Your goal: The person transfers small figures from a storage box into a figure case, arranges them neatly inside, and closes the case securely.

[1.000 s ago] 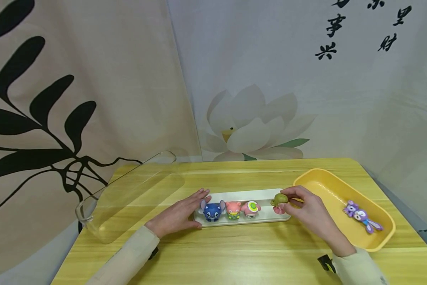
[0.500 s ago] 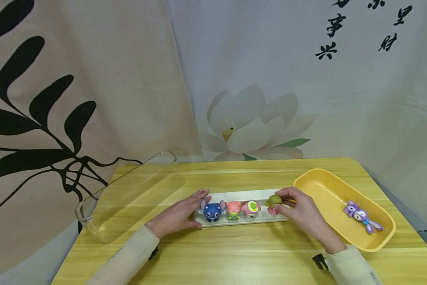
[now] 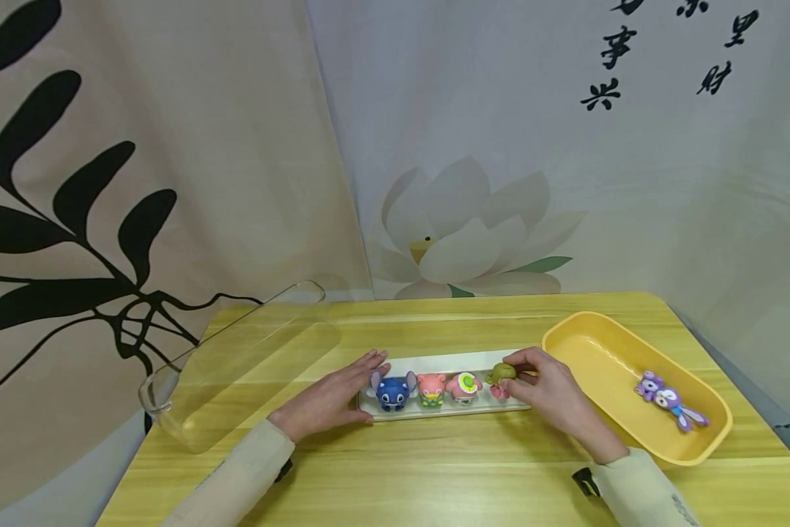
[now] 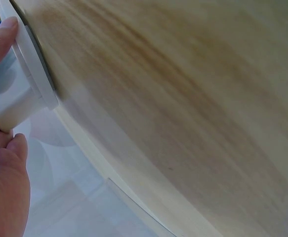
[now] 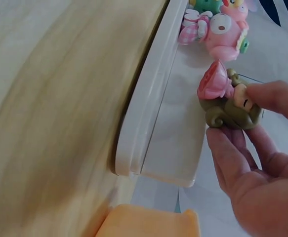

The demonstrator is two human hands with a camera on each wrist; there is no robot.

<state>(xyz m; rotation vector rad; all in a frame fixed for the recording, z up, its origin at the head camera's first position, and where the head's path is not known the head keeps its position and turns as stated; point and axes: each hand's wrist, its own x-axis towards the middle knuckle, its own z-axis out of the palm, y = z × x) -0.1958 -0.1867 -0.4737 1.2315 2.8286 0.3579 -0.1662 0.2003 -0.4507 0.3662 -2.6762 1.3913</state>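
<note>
Here, the doll (image 3: 501,372), olive-haired with a pink dress, stands upright over the right part of the tray (image 3: 447,361); whether its base touches down cannot be told. The right hand (image 3: 556,388) is clamped on it, thumb on one side of the head and fingers on the other, as the right wrist view shows closely. Just left of the doll is the disc figure (image 3: 464,388), pink with a round yellow-green and white patch, then the pig (image 3: 431,389), pink above green and yellow, then the blue figure (image 3: 392,393) with its large ears. These three stand upright in a row on the white tray.

At the tray's left end rests the left hand (image 3: 332,395), fingers extended together towards the far side and thumb apart from them at the near corner.

Right of the tray, the yellow bin (image 3: 595,351) sits at a slant and has two purple toys (image 3: 681,410) lying in it, touching or nearly so. On the left, a clear case (image 3: 250,366) lies slantwise. All rest on the wooden table (image 3: 395,468). Behind hangs a pale cloth (image 3: 500,110) printed with dark leaves (image 3: 98,176), a lotus (image 3: 460,219) and black characters (image 3: 615,47).
</note>
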